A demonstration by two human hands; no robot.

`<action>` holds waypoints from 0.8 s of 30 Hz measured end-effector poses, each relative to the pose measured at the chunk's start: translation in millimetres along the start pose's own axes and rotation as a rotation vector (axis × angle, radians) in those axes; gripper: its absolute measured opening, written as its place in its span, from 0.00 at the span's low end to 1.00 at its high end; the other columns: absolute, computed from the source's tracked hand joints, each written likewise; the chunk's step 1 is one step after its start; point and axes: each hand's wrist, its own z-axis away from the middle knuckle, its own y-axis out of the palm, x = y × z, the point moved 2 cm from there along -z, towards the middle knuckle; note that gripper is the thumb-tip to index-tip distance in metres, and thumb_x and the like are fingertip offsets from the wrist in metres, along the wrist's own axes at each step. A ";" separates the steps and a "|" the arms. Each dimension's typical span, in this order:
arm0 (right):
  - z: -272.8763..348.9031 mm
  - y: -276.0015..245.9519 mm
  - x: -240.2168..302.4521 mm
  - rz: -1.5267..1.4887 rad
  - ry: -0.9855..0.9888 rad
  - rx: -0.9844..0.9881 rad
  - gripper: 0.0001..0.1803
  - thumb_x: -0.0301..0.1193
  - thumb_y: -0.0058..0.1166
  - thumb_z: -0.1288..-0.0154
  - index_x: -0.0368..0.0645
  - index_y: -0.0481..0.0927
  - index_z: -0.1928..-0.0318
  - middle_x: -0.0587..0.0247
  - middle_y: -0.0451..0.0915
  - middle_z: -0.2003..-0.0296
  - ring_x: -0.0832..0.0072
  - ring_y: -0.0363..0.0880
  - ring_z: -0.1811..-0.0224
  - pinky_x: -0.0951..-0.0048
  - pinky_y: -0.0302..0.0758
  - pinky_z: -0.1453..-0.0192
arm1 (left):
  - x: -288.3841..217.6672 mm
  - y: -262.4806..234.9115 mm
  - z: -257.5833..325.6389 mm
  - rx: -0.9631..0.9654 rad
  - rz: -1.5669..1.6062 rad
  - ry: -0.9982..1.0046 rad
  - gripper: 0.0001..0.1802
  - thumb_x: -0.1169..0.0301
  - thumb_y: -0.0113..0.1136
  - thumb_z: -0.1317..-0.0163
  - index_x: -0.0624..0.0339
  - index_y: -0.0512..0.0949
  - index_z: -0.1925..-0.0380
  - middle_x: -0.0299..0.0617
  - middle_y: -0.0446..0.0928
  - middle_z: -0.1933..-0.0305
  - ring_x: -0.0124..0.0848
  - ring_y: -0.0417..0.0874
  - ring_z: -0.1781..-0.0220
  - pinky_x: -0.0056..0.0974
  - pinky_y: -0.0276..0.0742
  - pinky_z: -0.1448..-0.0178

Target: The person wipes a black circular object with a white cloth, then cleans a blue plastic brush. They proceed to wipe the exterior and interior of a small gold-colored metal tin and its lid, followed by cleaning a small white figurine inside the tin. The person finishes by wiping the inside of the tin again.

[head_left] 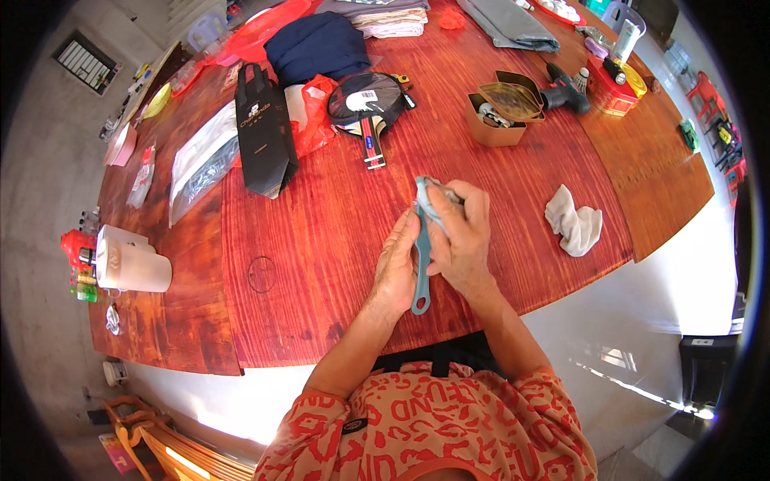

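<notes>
Over the near middle of the table, my left hand point(397, 260) is closed round a teal long-handled tool point(422, 280) with a hanging hole at its lower end. My right hand point(467, 240) has its fingers curled over the tool's upper end, pressing a pale grey-blue, cloth-like bit point(430, 204) there. Fingers cover most of that end, so the tool's exact kind is hidden. To the right of my hands, a crumpled off-white cloth point(573, 220) lies on the wood.
The reddish wooden table point(321, 305) holds a black paper bag point(265, 132), a black racket case point(367, 100), a brown box point(499, 128), a power drill point(565, 90) and a red tin point(613, 84). A white jug point(132, 263) stands left; folded fabrics point(393, 20) lie at the far side.
</notes>
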 end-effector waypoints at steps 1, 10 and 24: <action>3.6 0.2 4.7 0.033 -0.042 0.007 0.20 0.21 0.58 0.50 0.39 0.80 0.53 0.57 0.73 0.57 0.60 0.70 0.59 0.65 0.72 0.60 | 1.1 -3.9 -1.7 -0.001 0.005 0.009 0.21 0.58 0.45 0.28 0.57 0.68 0.42 0.38 0.75 0.50 0.29 0.77 0.50 0.34 0.76 0.49; 29.6 -12.0 16.8 -0.037 -0.144 0.250 0.19 0.22 0.59 0.52 0.41 0.83 0.56 0.63 0.73 0.57 0.65 0.71 0.60 0.68 0.73 0.63 | 14.5 -34.5 -10.7 -0.076 0.116 -0.105 0.22 0.51 0.45 0.30 0.58 0.74 0.53 0.39 0.77 0.56 0.32 0.79 0.53 0.39 0.76 0.45; 11.6 10.4 12.8 0.188 -0.090 0.287 0.23 0.25 0.54 0.43 0.34 0.74 0.45 0.55 0.70 0.53 0.60 0.70 0.57 0.64 0.72 0.59 | 6.6 -20.0 -9.5 -0.128 0.068 0.035 0.21 0.56 0.43 0.28 0.57 0.68 0.43 0.41 0.74 0.47 0.33 0.74 0.45 0.40 0.70 0.38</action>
